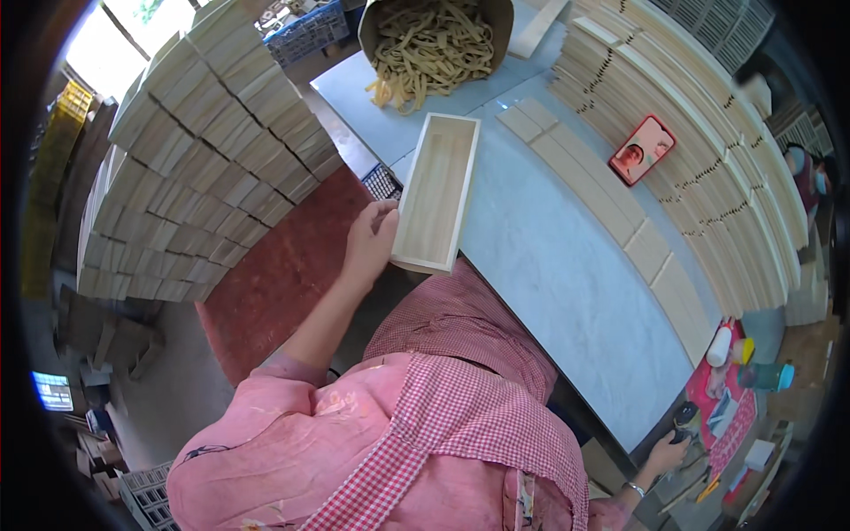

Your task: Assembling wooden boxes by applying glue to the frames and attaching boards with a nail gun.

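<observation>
A long, open-topped wooden box [435, 193] of pale wood lies across the near left edge of the table, its near end sticking out past the edge. At its left wall, my left hand [367, 243] is closed, with bent fingers and thumb against the wood. Far to the right, my right hand [666, 454] reaches past the table's near right corner. Its fingers are wrapped round a black, round-topped object [684, 413], whose kind I cannot make out. Thin wooden boards [602, 180] lie in a curved-looking row on the pale blue-grey table [558, 274].
A container [503, 26] of yellowish strips tips toward me at the back. Tall board stacks [708, 150] line the right side, a red phone [642, 150] resting against them. Stacked wooden pieces [204, 150] stand left on a red surface [283, 265]. Bottles [766, 377] sit lower right.
</observation>
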### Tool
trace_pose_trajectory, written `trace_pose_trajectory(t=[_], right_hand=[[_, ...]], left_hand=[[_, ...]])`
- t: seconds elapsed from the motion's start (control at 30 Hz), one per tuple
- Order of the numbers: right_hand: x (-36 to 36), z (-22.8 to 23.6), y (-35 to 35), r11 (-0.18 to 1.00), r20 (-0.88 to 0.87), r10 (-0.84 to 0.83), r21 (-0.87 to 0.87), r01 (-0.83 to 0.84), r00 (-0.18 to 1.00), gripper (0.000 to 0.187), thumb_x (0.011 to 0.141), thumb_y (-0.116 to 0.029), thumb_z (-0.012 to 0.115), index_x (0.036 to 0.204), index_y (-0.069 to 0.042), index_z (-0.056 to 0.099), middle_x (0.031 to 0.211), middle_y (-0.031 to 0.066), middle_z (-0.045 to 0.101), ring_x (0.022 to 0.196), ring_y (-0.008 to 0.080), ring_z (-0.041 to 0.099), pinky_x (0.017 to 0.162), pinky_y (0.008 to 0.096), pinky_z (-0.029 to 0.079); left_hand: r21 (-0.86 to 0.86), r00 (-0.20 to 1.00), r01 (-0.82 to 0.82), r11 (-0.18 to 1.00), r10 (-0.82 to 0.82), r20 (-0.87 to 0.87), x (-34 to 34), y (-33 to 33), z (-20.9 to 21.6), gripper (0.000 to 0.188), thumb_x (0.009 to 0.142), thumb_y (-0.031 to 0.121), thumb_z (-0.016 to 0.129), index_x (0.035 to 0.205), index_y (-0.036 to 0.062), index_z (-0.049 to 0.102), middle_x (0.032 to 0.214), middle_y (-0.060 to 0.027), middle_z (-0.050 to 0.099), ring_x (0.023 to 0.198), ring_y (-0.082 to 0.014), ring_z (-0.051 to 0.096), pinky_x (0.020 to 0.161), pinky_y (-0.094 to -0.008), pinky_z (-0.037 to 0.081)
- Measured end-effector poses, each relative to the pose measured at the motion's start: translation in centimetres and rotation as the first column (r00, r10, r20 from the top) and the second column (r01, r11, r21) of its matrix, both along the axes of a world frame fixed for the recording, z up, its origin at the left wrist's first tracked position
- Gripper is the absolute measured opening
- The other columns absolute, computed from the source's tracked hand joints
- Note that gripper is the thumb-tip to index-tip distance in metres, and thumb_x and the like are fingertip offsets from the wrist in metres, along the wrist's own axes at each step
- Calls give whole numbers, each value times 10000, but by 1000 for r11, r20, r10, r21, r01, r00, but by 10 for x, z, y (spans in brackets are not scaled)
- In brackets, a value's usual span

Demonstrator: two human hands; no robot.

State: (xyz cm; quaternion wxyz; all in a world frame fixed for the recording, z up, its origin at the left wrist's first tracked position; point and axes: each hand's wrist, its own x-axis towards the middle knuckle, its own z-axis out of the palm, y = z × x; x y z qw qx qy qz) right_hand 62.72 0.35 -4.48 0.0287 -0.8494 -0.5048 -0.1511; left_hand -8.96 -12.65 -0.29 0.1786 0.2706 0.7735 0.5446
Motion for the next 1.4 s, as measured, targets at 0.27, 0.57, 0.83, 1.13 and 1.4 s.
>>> trace_pose_trajectory(t=[0.27, 0.57, 0.83, 1.13, 1.4], right_hand=[[-95, 4, 10, 801, -60, 537, 350, -486, 842, 485, 1030, -263, 526, 1421, 24, 500, 1341, 208, 620, 1155, 353, 611, 1025, 413, 463], [-241, -24, 43, 627, -319, 761, 586, -513, 565, 433, 911, -168, 650, 1274, 65, 614, 1189, 297, 656, 1113, 444, 615, 1030, 467, 460], [-290, -50, 57, 576, -274, 810, 535, -618, 518, 379, 928, -154, 622, 1239, 61, 622, 1136, 275, 667, 1043, 415, 632, 970, 424, 490], [-263, -32, 7, 626, -203, 772, 413, -662, 603, 323, 947, -139, 591, 1201, 56, 630, 1077, 250, 681, 963, 382, 652, 903, 376, 523], [-203, -43, 4, 639, -234, 768, 353, -684, 597, 433, 920, -173, 637, 1298, 28, 574, 1218, 223, 620, 1103, 369, 593, 1004, 414, 461]], left_hand=[[-539, 365, 213, 815, -578, -730, 25, -16, -10, 212, 877, 233, 604, 1053, 118, 630, 983, -90, 653, 930, -284, 614, 947, -504, 400], [81, 181, -30, 996, 85, -980, -11, -46, 125, 133, 815, 97, 634, 940, 110, 590, 892, -60, 601, 826, -270, 575, 838, -386, 449], [472, -415, -611, 636, 250, -875, -202, -204, 283, 229, 764, 150, 667, 989, 116, 641, 930, -84, 655, 873, -290, 574, 832, -425, 411], [-153, 229, -893, 424, 134, -964, -295, -262, 290, 443, 736, 225, 668, 1146, 56, 658, 1140, -153, 700, 1041, -324, 643, 902, -447, 492], [-261, 788, -212, 942, 6, -616, -388, -314, 246, 505, 796, 157, 703, 1277, 31, 611, 1111, -154, 694, 957, -312, 685, 848, -390, 559]])
